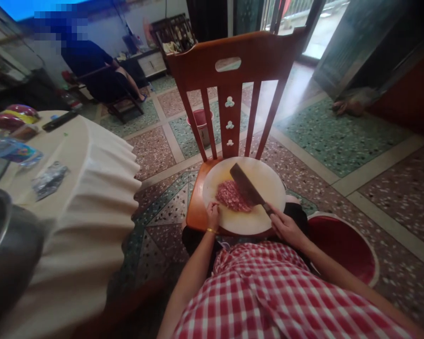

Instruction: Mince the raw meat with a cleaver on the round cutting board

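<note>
A round pale cutting board (265,181) lies on the seat of a wooden chair (233,61) in front of me. A heap of minced pink meat (231,195) sits at the board's middle. My right hand (286,227) is closed round the handle of a dark cleaver (246,187), whose blade rests on the meat's right side. My left hand (213,215), with a gold bangle at the wrist, is curled with its fingers on the board's left edge, close to the meat.
A table with a pleated white cloth (92,188) and assorted items stands at left, a metal bowl (7,245) near it. A red basin (342,245) sits on the floor at right. A small red bucket (202,123) is beyond the chair. A person sits at far left.
</note>
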`<state>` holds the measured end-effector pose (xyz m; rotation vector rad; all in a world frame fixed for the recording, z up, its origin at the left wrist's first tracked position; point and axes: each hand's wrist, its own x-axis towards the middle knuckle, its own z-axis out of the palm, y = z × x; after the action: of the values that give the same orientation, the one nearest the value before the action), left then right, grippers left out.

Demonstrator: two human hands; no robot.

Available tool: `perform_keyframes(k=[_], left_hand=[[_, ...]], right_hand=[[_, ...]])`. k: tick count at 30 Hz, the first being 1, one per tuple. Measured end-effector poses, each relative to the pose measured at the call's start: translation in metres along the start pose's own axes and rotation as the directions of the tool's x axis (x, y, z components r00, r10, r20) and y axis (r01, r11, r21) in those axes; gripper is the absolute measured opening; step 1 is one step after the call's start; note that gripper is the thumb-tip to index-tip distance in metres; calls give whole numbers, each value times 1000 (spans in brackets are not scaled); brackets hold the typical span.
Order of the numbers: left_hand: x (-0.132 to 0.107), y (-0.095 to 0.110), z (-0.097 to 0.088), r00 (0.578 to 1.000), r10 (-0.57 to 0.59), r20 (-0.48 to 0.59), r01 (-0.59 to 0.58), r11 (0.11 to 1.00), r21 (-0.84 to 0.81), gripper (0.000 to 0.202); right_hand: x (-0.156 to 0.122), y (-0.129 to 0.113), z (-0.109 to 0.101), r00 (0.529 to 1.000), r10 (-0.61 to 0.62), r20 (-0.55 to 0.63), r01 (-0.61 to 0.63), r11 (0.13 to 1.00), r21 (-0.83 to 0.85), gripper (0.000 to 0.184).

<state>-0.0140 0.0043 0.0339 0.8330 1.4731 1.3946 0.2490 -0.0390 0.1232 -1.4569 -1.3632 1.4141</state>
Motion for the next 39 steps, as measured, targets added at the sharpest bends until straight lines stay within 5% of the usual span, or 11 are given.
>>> perform_keyframes(k=[7, 13, 16, 19, 23, 29, 32, 34, 36, 39], left_hand=[[-2, 4, 1, 1000, -8, -4, 8, 1000, -5, 7], [-1, 2, 1, 1000, 2, -21, -2, 1000, 7, 8], [-1, 2, 1, 1000, 0, -14, 0, 1000, 9, 8], [0, 1, 1, 999, 21, -32, -20, 1000, 24, 7], [-1, 2, 1, 998, 40, -42, -38, 999, 35, 8], [-5, 6, 3, 1000, -9, -30, 9, 1000, -6, 8], [-5, 6, 3, 1000, -12, -23, 12, 1000, -28, 8], [-4, 6, 3, 999, -18, -32, 17, 999, -48, 8], [-4, 6, 3, 999, -23, -44, 20, 998, -59, 9], [-7, 7, 3, 998, -19, -58, 15, 998, -66, 9]], right_hand=[[-13, 38, -25, 962, 271, -35, -231, 876, 423, 67], [24, 48, 3, 952, 296, 80, -295, 814, 501, 66], [43, 35, 17, 978, 199, 60, -207, 911, 358, 61], [48, 21, 22, 998, -51, 39, 50, 999, 3, 51], [36, -13, 23, 950, -279, 143, 313, 865, -392, 41], [21, -71, 18, 819, -572, 28, 542, 759, -361, 46], [21, -52, 20, 848, -530, 20, 492, 772, -402, 47], [23, -30, 24, 936, -339, 98, 342, 803, -489, 45], [24, -20, 25, 976, -158, 149, 216, 794, -569, 43], [22, -37, 22, 965, -218, 144, 261, 810, -524, 42]])
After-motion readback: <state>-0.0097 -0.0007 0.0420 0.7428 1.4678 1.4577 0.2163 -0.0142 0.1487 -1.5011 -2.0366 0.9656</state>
